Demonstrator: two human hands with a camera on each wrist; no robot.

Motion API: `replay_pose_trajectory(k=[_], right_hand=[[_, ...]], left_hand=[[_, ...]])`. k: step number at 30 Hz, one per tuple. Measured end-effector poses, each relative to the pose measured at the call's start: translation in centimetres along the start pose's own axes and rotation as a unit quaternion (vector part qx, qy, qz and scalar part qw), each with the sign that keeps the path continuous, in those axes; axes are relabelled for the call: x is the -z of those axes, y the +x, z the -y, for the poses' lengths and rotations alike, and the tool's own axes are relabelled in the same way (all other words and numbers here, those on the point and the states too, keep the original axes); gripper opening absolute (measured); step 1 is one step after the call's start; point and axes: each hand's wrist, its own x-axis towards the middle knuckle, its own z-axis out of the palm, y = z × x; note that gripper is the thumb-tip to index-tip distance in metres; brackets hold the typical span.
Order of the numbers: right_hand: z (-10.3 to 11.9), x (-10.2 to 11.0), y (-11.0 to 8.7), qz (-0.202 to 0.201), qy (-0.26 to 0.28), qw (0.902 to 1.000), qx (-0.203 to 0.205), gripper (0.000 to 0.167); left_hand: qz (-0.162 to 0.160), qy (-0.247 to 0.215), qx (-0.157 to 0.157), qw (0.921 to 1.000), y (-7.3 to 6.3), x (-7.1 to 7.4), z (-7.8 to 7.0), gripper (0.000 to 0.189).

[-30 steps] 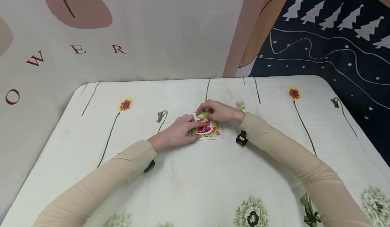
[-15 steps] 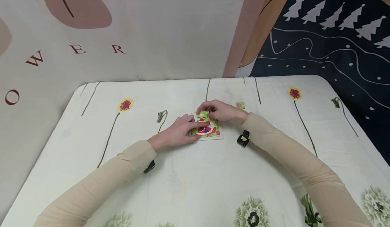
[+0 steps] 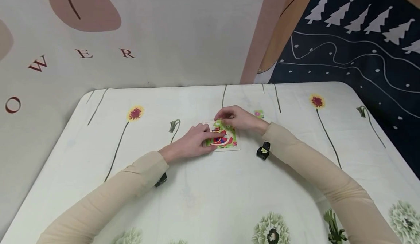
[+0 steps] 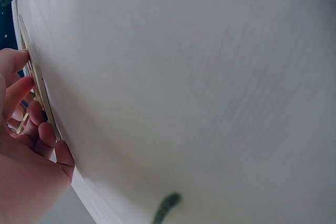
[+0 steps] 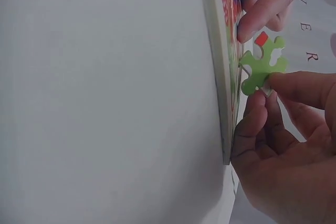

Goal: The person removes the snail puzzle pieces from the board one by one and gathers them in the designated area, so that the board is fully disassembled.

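Observation:
A small jigsaw puzzle board (image 3: pixel 232 141) with a red, blue and green picture lies flat on the table. Index finger stretched over the picture and thumb near its lower edge, my left hand (image 3: pixel 193 141) presses on the board's left side. In the right wrist view, thumb and fingers of my right hand (image 5: pixel 294 129) pinch a green puzzle piece (image 5: pixel 260 69) with a red corner, tilted up over the board's surface. Part of the board's top is hidden beneath my right hand. The left wrist view catches the board (image 4: pixel 47 103) edge-on, fingertips along it.
Another green piece with a pink spot (image 3: pixel 259 113) lies on the table behind my right wrist. A white cloth with printed flowers (image 3: pixel 203 196) covers the table. A pale printed wall hanging (image 3: pixel 183 36) rises at the far edge, and a dark one (image 3: pixel 344 54) at right.
My right hand has shifted slightly to the right over the board's top edge, the green piece in its fingers. My left hand has stayed in place.

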Motion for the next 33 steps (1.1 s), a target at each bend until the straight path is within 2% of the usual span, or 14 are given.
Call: replay_pose_trajectory(k=[8, 19, 33], right_hand=[[0.0, 0.1, -0.8, -0.034, 0.019, 0.9992, 0.012, 0.020], [0.1, 1.1, -2.0, -0.061, 0.017, 0.9977, -0.022, 0.024], [-0.4, 2.3, -3.2, -0.086, 0.006, 0.9960, -0.021, 0.025]], left_hand=[[-0.003, -0.002, 0.001, 1.0000, -0.1, 0.0, 0.0, 0.048], [0.000, -0.002, 0.004, 1.0000, -0.1, 0.1, -0.1, 0.049], [-0.006, 0.000, -0.001, 1.0000, -0.1, -0.1, 0.1, 0.049]])
